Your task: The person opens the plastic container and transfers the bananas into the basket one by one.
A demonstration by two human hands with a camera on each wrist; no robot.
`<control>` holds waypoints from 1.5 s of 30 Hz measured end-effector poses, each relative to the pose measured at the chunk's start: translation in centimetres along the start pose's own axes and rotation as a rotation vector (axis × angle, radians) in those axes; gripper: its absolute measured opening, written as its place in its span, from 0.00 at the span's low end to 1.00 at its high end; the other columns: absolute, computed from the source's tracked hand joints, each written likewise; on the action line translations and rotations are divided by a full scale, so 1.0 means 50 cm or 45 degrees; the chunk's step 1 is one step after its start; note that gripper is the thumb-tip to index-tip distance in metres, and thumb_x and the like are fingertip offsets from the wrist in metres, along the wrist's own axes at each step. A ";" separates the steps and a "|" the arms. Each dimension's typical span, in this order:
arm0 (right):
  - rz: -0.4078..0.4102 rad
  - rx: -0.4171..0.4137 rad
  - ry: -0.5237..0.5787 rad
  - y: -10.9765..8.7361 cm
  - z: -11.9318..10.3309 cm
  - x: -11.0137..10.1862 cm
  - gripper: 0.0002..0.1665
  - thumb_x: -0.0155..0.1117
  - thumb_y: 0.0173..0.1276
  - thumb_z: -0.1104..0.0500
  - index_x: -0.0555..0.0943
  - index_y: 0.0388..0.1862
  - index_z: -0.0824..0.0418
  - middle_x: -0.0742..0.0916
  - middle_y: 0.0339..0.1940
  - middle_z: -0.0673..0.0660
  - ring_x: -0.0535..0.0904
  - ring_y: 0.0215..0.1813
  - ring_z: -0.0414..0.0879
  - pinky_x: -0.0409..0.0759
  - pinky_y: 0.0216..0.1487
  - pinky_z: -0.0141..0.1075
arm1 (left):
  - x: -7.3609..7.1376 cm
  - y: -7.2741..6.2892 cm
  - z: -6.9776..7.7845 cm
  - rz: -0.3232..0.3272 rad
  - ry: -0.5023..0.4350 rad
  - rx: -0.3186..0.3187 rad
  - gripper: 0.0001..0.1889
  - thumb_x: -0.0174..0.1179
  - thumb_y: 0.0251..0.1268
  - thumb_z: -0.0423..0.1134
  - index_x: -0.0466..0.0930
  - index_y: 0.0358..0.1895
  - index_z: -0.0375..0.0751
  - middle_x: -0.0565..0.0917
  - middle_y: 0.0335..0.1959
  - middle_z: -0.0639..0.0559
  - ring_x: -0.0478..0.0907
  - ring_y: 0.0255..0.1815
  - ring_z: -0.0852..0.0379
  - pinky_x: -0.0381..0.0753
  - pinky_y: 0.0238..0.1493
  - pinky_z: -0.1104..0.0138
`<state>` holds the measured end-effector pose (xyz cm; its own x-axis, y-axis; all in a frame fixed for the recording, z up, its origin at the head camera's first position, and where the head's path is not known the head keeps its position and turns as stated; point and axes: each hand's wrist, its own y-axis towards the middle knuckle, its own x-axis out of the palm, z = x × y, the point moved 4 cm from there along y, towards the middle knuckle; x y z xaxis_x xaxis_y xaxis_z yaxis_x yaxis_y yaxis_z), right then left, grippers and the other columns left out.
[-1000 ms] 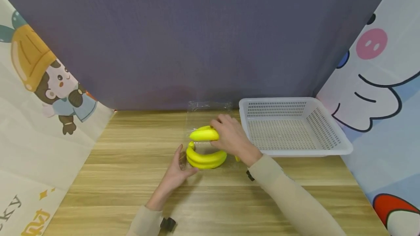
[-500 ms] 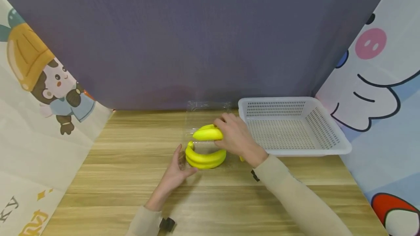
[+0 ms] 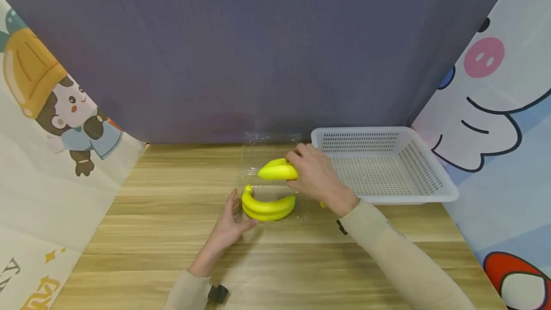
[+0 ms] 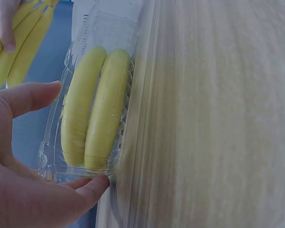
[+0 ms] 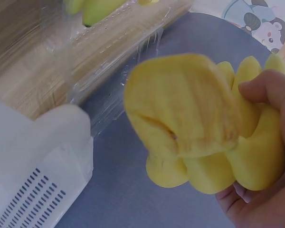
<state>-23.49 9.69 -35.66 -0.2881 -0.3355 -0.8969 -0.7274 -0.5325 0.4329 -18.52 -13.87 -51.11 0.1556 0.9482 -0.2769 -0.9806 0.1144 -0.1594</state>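
In the head view, my right hand grips a bunch of yellow bananas and holds it raised, just beyond a clear plastic box. Its thick, joined stem end faces the right wrist camera. More bananas lie inside the box, side by side, their green-tinged end to the right. At the box's left end, my left hand touches it with thumb and fingers spread. The clear lid is folded back towards the dark backdrop. The right hand's fingers behind the bunch are partly hidden.
A white perforated basket stands to the right of the box, close to my right hand. The wooden tabletop ends at a dark backdrop. Cartoon-printed panels flank both sides.
My right hand has moved slightly right and up with the banana bunch, away from the box. The left hand keeps its place at the box's left end.
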 end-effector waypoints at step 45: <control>0.006 0.054 -0.029 -0.018 0.096 -0.050 0.30 0.83 0.51 0.56 0.81 0.52 0.63 0.81 0.44 0.59 0.75 0.43 0.54 0.78 0.47 0.48 | 0.004 0.001 0.002 0.025 0.011 0.007 0.60 0.75 0.56 0.40 0.37 0.83 0.45 0.53 0.79 0.28 0.55 0.76 0.28 0.58 0.73 0.37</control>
<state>-25.13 14.74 -34.23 -0.3052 -0.3201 -0.8969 -0.7515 -0.4974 0.4333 -18.55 -13.68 -51.08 0.1370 0.9478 -0.2879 -0.9842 0.0973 -0.1483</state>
